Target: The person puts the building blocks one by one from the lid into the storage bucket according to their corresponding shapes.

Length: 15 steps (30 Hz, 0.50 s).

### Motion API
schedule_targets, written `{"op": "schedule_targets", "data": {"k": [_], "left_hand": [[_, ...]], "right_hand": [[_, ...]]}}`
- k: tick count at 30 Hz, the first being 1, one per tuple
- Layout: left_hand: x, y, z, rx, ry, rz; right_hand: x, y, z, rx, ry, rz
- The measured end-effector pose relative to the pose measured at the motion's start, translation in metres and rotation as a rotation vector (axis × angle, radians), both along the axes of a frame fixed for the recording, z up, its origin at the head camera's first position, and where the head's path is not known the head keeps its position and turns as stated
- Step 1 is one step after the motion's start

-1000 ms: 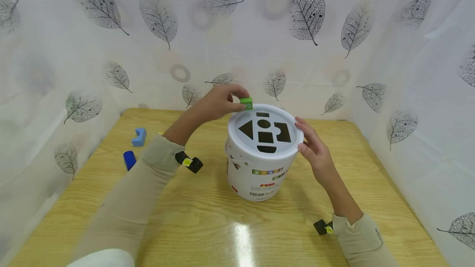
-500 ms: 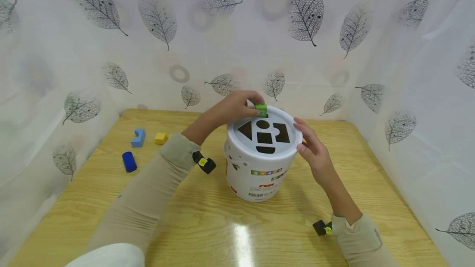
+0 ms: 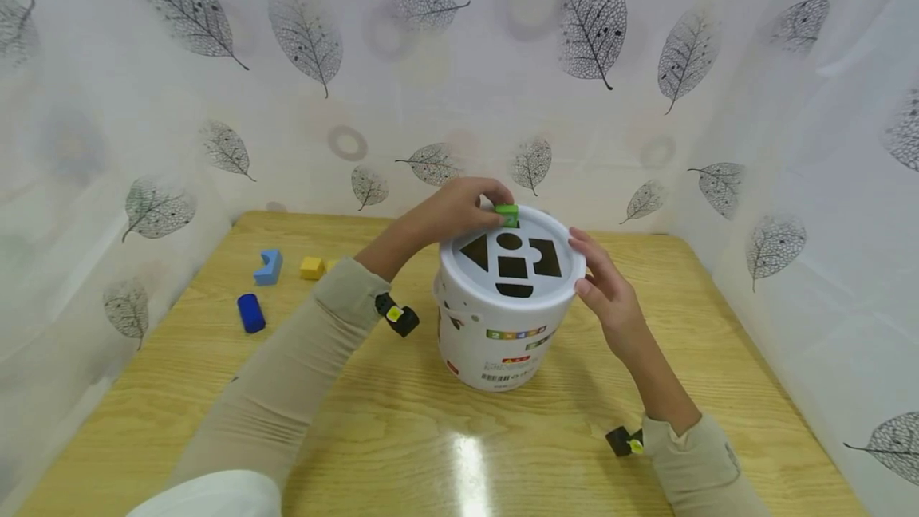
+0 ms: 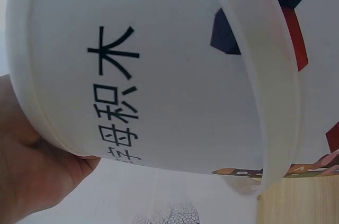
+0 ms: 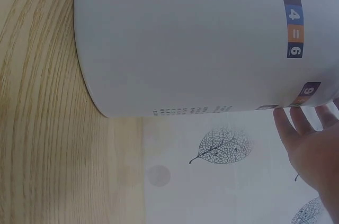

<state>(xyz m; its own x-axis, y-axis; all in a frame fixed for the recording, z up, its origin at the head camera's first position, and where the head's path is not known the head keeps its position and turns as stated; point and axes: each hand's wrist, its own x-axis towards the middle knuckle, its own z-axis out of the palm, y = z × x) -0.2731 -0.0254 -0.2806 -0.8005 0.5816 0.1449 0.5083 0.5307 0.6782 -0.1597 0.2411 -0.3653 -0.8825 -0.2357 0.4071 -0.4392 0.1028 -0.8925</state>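
Note:
A white bucket (image 3: 488,345) stands upright on the table, topped by a lid (image 3: 477,282) with several shaped cutouts. My left hand (image 3: 468,206) pinches a green block (image 3: 508,215) bearing a number, over the rectangular slot at the lid's far side. How deep the block sits in that slot I cannot tell. At the bucket's right, my right hand (image 3: 609,290) touches the rim with fairly straight fingers and thumb. Only part of the left hand (image 4: 34,171) shows in its wrist view, behind the bucket's rim; the block is hidden there.
On the table's left lie a light blue notched block (image 3: 268,267), a dark blue cylinder (image 3: 250,313) and a yellow block (image 3: 312,268). More yellow shows beside it, partly hidden by the left sleeve (image 3: 337,297). A leaf-patterned curtain (image 3: 459,62) closes off the back and sides.
The left hand has moved right with the green block, from the lid's left edge to the rectangular slot. During the last half second it has barely moved. The right hand has stayed in place.

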Motion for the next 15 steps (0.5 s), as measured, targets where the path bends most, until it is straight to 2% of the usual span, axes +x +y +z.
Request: {"op": "schedule_targets", "data": {"k": [9,15], "left_hand": [[-0.0013,0.0007,0.0008,-0.045,-0.004,0.003],[0.0001,-0.0037,-0.0012,-0.029,0.021,0.011]], "right_hand": [[-0.0007,0.0003,-0.0003,0.0,0.01,0.01],[-0.0002,0.0006,-0.0001,0.005,0.011,0.007]]}}
